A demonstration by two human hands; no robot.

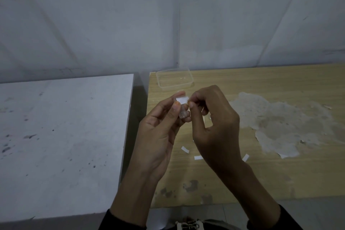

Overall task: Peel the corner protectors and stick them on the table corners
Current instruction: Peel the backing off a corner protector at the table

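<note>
Wall (93,24) fills the upper half of the frame, grey and bare. Below it, a white table (56,136) sits at lower left and a wooden table (261,173) at lower right. Both hands meet at frame centre. The left hand (156,136) grips a clear corner protector (182,112) between thumb and curled fingers. Its long axis runs roughly up and down the frame, with the white backing (182,100) at the upper end, facing the camera. The right hand (214,123) pinches the backing's right edge with thumb and forefinger. A clear plastic box (190,81) lies just above the hands, and three white strips (184,149) lie below them.
</note>
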